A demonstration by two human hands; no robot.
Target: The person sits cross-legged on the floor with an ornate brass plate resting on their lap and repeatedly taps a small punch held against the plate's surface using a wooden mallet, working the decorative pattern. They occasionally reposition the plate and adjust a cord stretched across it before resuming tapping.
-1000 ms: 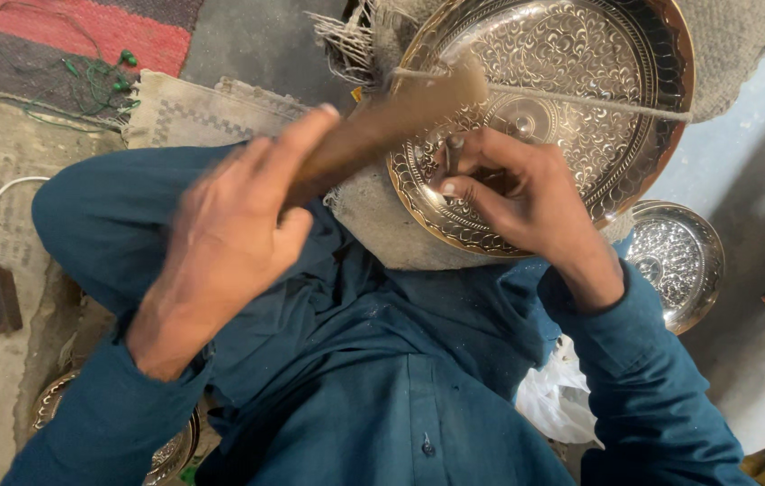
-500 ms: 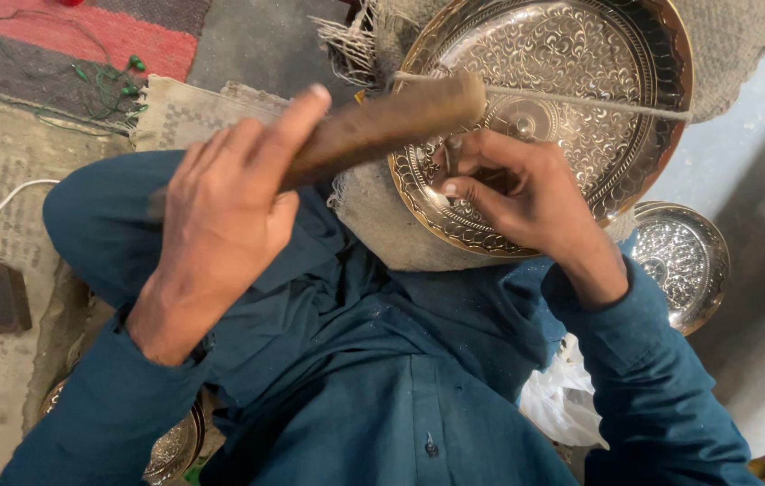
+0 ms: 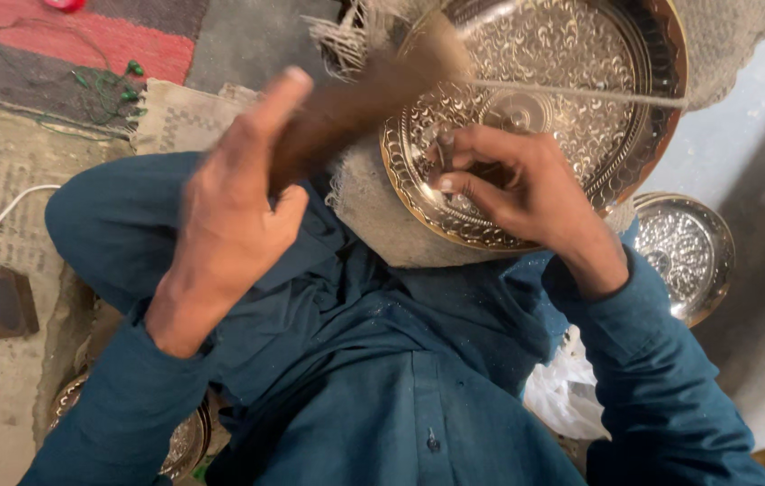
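gripping a dark brown wooden mallet (image 3: 360,99) by its handle, left hand (image 3: 229,207) has fingers wrapped tight, index laid along the shaft, likely for aim. mallet head blurred, raised over the big round embossed brass tray (image 3: 562,81). tray lies tilted on coarse beige burlap padding (image 3: 382,211) in the lap, seemingly to cushion blows. right hand (image 3: 508,184) rests on the tray's lower face, fingers pinching a thin metal punch (image 3: 441,148) upright against the pattern. smaller silver embossed plate (image 3: 688,252) on the floor beside.
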